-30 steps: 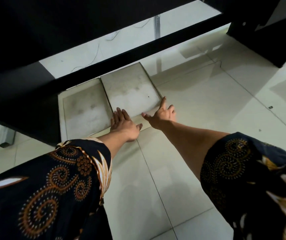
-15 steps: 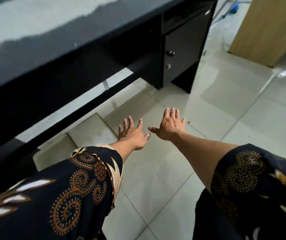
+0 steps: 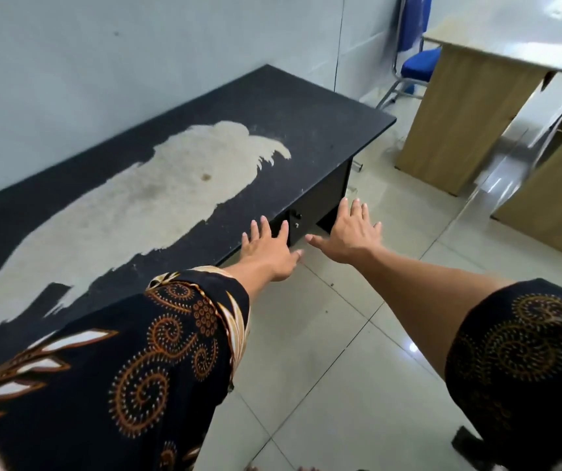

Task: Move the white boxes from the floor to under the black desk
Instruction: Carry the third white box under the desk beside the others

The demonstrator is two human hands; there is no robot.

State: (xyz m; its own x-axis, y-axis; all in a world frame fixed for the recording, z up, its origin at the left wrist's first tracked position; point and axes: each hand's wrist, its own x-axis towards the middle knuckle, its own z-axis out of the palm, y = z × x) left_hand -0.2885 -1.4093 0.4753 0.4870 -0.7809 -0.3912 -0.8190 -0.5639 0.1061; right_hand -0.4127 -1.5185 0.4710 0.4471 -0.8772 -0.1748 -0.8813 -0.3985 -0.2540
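Note:
The black desk (image 3: 306, 120) stands against the wall, its top worn through to a large pale patch. Its drawer unit (image 3: 317, 202) with two small knobs shows at the right end. My left hand (image 3: 267, 251) is stretched out, fingers spread, by the desk's front edge, holding nothing. My right hand (image 3: 349, 232) is likewise spread and empty, in the air in front of the drawer unit. No white box is in view; the space under the desk is hidden by the desktop.
Two light wooden desks (image 3: 466, 110) stand at the right, with a blue chair (image 3: 415, 68) behind them by the wall. Pale glossy floor tiles (image 3: 323, 351) lie between the black desk and me. Patterned dark sleeves cover my upper arms.
The view rose from under the desk to above its top. Both hands left the white boxes on the floor and lifted, spread and empty. The boxes dropped out of sight.

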